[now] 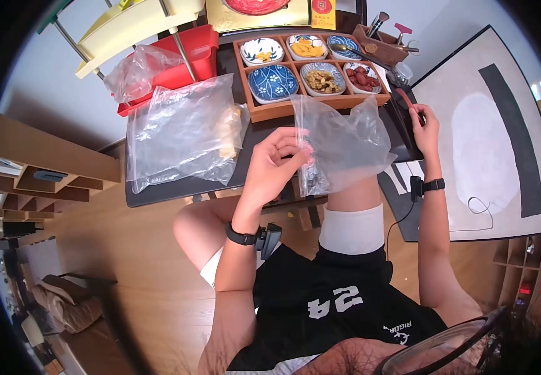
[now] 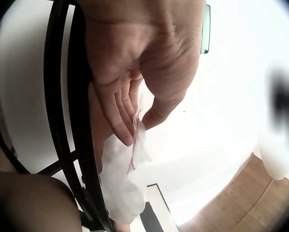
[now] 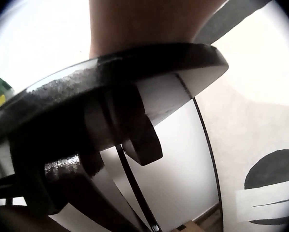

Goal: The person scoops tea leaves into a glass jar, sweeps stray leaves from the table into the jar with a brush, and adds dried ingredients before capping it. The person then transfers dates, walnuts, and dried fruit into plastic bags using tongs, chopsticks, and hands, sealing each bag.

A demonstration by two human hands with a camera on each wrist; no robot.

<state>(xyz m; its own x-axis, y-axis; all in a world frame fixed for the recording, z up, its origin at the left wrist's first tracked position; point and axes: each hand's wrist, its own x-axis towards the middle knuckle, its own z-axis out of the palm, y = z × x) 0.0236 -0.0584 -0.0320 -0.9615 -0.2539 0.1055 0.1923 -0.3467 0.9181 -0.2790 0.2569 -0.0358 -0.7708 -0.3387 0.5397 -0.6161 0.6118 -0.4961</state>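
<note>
My left hand [image 1: 275, 164] pinches the edge of a clear plastic bag [image 1: 352, 140] between thumb and fingers. In the left wrist view the hand [image 2: 139, 63] grips the same bag [image 2: 122, 179], which hangs below the fingertips. The bag looks flat and see-through, in front of the wooden compartment tray [image 1: 270, 111]. Over at the table's right edge, my right hand [image 1: 425, 128] holds a thin red object [image 1: 403, 97] by its lower end. The right wrist view shows a forearm [image 3: 149, 24] behind a dark edge; the fingers are hidden there.
Small bowls in the tray hold dried foods, including red dates [image 1: 362, 79]; a spoon [image 1: 345, 49] lies across one. Another clear bag [image 1: 176, 137] lies on the dark table [image 1: 148, 199]. A red bin [image 1: 202, 53], wooden box [image 1: 380, 47] and small jar [image 1: 402, 74] stand behind.
</note>
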